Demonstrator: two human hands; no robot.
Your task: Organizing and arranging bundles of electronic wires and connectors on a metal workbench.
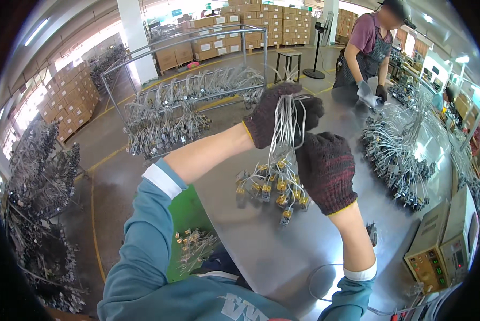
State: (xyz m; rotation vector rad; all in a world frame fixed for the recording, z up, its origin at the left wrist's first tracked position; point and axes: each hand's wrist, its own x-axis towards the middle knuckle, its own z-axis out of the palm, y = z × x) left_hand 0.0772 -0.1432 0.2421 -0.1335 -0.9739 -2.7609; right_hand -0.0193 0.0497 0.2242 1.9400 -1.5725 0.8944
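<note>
Up over the metal table hangs a bundle of thin grey cables (284, 125), gathered near its top. My left hand (266, 119), in a dark knitted glove, is closed around the upper part. My right hand (327, 168), gloved the same way with reddish stripes, is closed at the bundle's right side, where a looping cable runs to its fingers. Those fingertips are partly hidden. Below the hands the cable ends fan out, carrying small yellow-and-dark connectors (281, 184) close to the tabletop.
Piles of cables with dark connectors (395, 160) lie on the table (240, 230) at right. Two bench instruments (435, 246) stand near right. A co-worker (365, 53) handles something across the table. Cable-laden racks (167, 107) stand left, and a green bin (183, 214) below holds cable pieces.
</note>
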